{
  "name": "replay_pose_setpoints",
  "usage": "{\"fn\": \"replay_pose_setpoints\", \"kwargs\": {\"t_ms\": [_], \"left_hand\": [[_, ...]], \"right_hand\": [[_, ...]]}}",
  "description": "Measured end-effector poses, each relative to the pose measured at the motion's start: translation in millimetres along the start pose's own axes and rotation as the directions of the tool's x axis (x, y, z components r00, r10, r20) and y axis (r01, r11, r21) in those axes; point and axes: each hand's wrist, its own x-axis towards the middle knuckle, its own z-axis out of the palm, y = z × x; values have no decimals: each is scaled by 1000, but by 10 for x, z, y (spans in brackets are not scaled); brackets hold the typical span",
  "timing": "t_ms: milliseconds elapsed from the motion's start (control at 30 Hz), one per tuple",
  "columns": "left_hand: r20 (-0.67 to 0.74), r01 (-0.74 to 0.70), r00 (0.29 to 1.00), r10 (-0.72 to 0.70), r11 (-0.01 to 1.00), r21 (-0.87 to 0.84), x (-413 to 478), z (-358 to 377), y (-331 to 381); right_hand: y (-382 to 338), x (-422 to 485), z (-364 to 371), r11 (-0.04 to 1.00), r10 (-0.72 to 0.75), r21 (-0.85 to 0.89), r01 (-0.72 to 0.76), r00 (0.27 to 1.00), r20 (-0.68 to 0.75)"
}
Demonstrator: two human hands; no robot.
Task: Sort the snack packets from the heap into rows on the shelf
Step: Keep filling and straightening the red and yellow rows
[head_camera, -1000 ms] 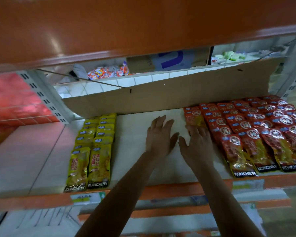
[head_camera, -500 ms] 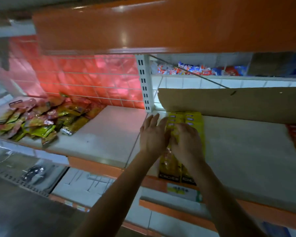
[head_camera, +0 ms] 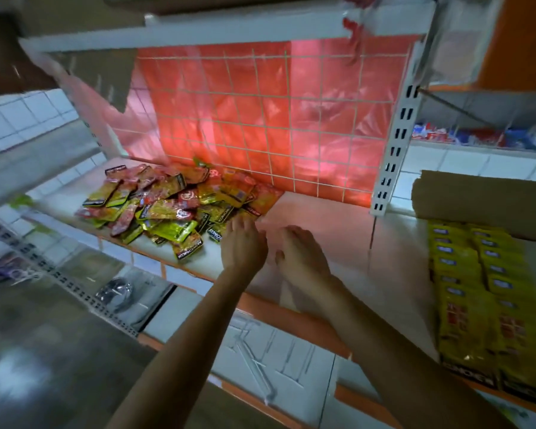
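Whole frame smeared by motion blur. Left hand [head_camera: 243,247] and right hand [head_camera: 302,257] blurred; fingers [head_camera: 240,222] indistinct, whether they touch heap [head_camera: 174,205] cannot be told. Lower packets in heap buried under upper ones; print mostly unreadable. Yellow rows [head_camera: 480,292] cut off by right and bottom edges, labels illegible. Goods behind slotted upright [head_camera: 395,144] too blurred to identify. Shiny object [head_camera: 115,292] on lower level unidentifiable. Forearms run out at bottom edge.
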Motion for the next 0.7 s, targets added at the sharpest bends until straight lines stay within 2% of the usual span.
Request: {"fn": "replay_pose_setpoints", "kwargs": {"t_ms": [167,367,500,700], "left_hand": [[6,22,1000,-23,997,78,353,-10,-485],[50,-57,997,50,986,160,563,40,-744],[-47,-22,998,30,984,176,485,105,-742],[-66,-80,993,97,973,217,382,157,-593]], "right_hand": [[-297,422,337,993,-119,32,116,986,119],[-456,741,671,978,-210,56,203,963,169],[-420,724,750,976,-172,-111,189,975,143],[-410,626,676,979,-70,-186,85,994,83]]}}
